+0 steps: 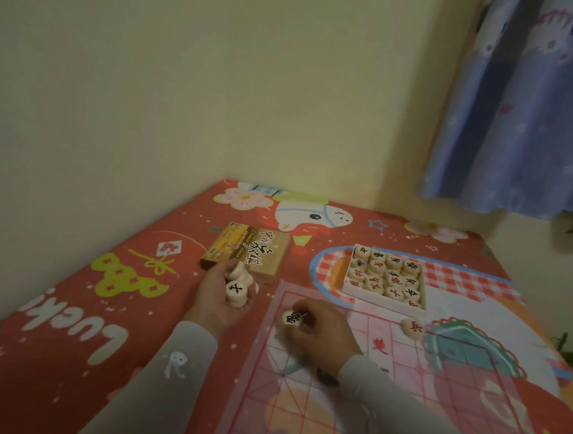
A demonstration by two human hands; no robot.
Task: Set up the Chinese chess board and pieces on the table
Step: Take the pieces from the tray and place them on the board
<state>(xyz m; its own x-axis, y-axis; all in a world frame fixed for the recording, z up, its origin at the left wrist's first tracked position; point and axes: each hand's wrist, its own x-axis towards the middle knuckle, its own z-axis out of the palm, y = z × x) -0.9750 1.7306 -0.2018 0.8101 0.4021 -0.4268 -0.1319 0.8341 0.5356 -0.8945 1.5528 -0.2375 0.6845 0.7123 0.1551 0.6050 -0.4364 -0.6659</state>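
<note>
The board lies flat under the right hand, whose fingers pinch one black piece, the left hand grips a stack, and most red pieces wait in the box beyond.

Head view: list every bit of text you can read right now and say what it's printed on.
"Chinese chess", with larger Chinese characters I can't make out: lid.
"Lucky", white, upside down: tablecloth.
"兵", red: loose piece on the board.
"士", black: top piece in the left hand.
Black character, blurred: piece pinched by the right hand.
Pieces in the tray: red and black characters, too small.
Curtain lettering: blurred.
</note>
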